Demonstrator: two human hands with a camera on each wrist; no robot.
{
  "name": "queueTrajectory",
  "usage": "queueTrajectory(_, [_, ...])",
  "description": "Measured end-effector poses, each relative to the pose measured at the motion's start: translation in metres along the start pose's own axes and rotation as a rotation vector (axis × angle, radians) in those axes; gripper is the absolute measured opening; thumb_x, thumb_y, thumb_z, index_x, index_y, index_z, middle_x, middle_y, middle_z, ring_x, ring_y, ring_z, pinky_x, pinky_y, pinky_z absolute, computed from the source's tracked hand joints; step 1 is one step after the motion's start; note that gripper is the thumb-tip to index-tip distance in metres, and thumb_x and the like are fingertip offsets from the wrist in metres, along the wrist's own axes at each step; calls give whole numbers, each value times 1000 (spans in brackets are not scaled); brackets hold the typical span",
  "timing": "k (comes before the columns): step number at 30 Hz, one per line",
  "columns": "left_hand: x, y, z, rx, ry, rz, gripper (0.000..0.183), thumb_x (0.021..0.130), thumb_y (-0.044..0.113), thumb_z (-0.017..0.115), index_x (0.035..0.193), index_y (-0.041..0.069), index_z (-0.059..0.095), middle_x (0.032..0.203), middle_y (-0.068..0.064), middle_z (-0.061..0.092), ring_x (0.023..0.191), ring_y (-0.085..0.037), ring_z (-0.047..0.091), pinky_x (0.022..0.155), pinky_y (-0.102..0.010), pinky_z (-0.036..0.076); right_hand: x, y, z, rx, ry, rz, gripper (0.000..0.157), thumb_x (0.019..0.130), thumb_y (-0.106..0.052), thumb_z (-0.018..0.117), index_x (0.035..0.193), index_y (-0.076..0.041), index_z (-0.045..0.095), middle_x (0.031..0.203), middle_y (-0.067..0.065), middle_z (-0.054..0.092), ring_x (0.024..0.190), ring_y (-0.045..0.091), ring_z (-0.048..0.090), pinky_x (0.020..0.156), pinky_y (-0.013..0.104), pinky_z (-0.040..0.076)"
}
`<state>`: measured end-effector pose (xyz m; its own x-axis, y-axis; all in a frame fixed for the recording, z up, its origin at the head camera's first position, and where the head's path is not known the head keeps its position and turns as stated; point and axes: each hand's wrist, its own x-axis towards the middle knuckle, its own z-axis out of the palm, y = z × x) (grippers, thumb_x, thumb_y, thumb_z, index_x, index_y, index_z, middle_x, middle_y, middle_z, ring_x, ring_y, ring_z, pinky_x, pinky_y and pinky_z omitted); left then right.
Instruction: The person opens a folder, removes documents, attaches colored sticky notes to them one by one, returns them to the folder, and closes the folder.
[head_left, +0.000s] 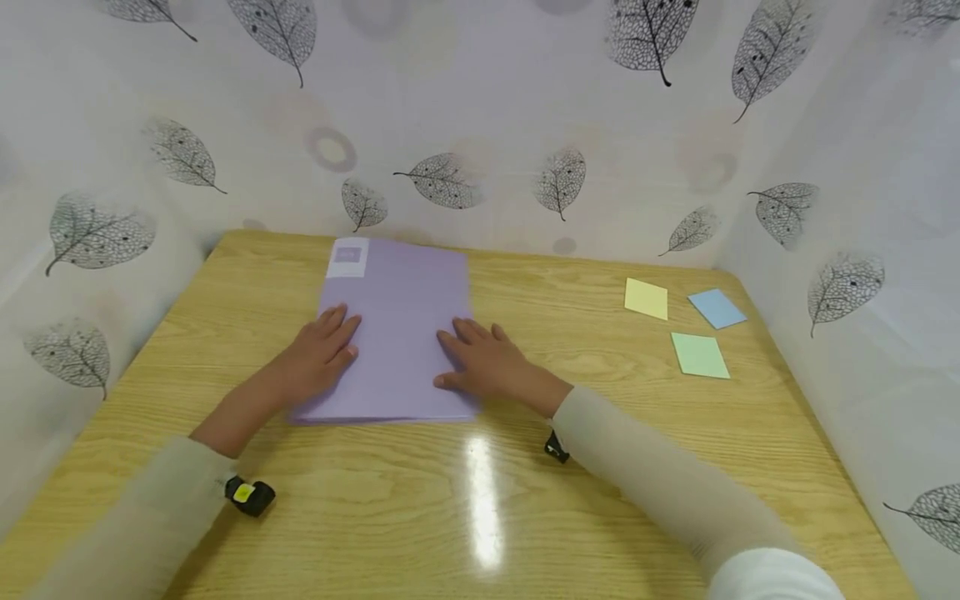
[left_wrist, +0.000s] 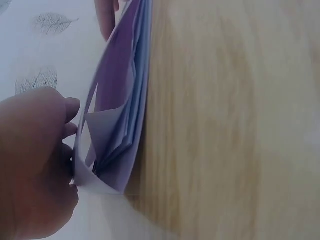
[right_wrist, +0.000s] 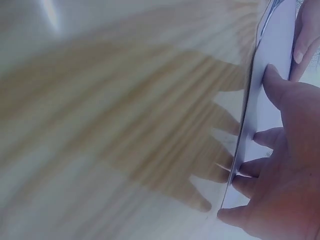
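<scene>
A purple folder [head_left: 397, 333] with a white label [head_left: 348, 257] at its top left corner lies on the table. My left hand [head_left: 317, 354] rests on the folder's left edge. The right hand [head_left: 483, 360] lies over its right edge, fingers spread. From the left wrist view, the folder [left_wrist: 112, 182] gapes along one side, and several sheets [left_wrist: 127, 120] show inside it; the left hand [left_wrist: 37, 160] touches its cover. In the right wrist view, fingertips of the right hand [right_wrist: 290, 160] touch the folder's cover [right_wrist: 272, 42] near its edge.
On the right of the wooden table [head_left: 375, 517] lie a yellow sticky note [head_left: 646, 298], a blue one and a green sticky note [head_left: 700, 356]. A leaf-patterned curtain [head_left: 487, 108] encloses the back and both sides. Each sleeve carries a small black device at the wrist.
</scene>
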<state>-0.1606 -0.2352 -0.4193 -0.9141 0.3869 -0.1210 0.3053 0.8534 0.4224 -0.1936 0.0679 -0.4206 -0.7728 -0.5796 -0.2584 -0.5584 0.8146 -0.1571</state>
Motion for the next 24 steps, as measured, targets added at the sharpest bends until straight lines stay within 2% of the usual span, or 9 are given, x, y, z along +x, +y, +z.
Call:
queueTrajectory(9, [9,27,22,93,7,28,71,109,43,34,161,2,11,168,-22,-4,155,-40,-5,124,-60,3,-27,29,3,88,11,-28,84,97,-63,51,162,-17,23,169,14,9,157,30,7,126,51,10])
queueTrajectory(15, [19,52,32,126,24,74,73,108,44,40,160,0,15,168,-23,1,156,-39,-1,125,-57,7,-47,47,3,209,17,-45,84,98,-49,61,160,-6,24,167,24,6,155,39,6,126,49,12])
queueTrajectory(20, [28,71,42,147,41,97,72,108,44,39,160,0,17,167,-23,4,156,-38,3,126,-54,8,-61,62,4,318,30,-26,85,96,-41,68,158,-1,25,167,25,6,155,39,7,125,50,14])
queueTrajectory(24, [36,81,46,163,46,106,71,108,44,38,160,0,18,167,-23,5,156,-37,4,126,-53,9,-68,72,4,347,30,5,87,95,-41,69,158,-1,25,167,23,6,155,39,8,125,50,14])
